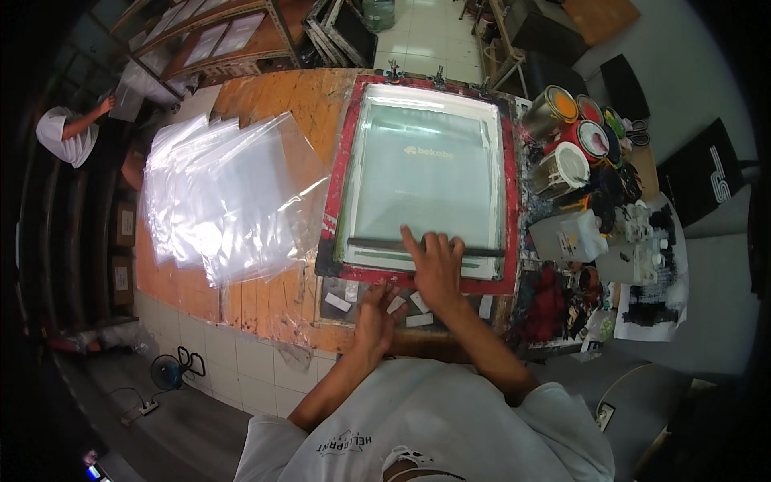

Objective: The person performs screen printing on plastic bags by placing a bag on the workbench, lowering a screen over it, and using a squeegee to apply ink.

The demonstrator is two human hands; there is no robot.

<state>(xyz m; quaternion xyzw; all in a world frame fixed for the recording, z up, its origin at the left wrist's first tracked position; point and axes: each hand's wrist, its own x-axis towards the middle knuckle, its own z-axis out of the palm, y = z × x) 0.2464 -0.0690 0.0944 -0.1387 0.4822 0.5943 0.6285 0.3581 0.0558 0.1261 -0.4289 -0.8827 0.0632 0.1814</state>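
A screen printing frame [511, 185] with a red border lies in front of me, its pale mesh [418, 193] marked with a small light design. Across the near end of the mesh rests a dark, bar-shaped squeegee [377, 243]. My right hand [439, 269] is closed over the squeegee's middle, with the index finger stretched forward along it. At the frame's near edge, my left hand [375, 321] has its fingers bent against the red rim, seemingly gripping it from below. Small pale pieces [337, 302] lie on the dark surface beside that hand.
Clear plastic bags [225, 193] are spread in overlapping layers on the wooden table [269, 92] to the left. Paint cans [554, 108], a white tub [569, 165] and plastic bottles [566, 235] crowd the right side. Hinge clamps [393, 71] hold the frame's far edge. Another person [68, 136] is at far left.
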